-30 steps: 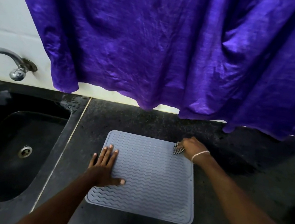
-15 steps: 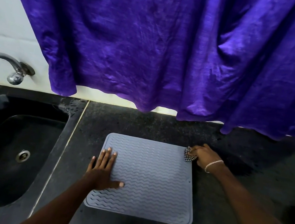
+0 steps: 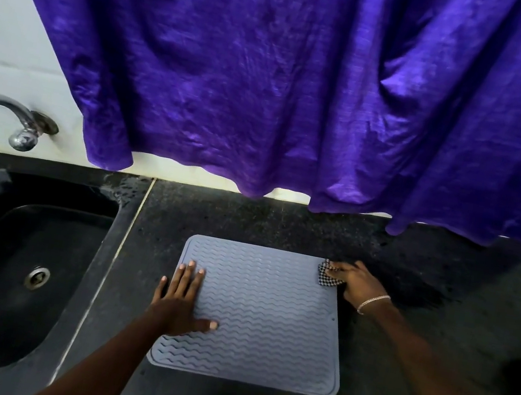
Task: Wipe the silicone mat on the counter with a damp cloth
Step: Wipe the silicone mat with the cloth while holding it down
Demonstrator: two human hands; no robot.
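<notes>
Mid-wipe, my right hand (image 3: 354,280) had its grip curled round the checked cloth (image 3: 327,276) at the far right corner of the mat (image 3: 265,320) on the worktop (image 3: 248,219), my left hand (image 3: 179,301) pinned the mat with straight fingers, and I judged a leftward sweep came next.

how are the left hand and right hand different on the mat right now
The left hand lies flat with straight fingers on the near left part of the mat; the right hand curls round a checked cloth at its far right corner. The right hand's wrist wears a bracelet; the left hand's wrist is bare. Both hands are down at the mat's edges.
</notes>
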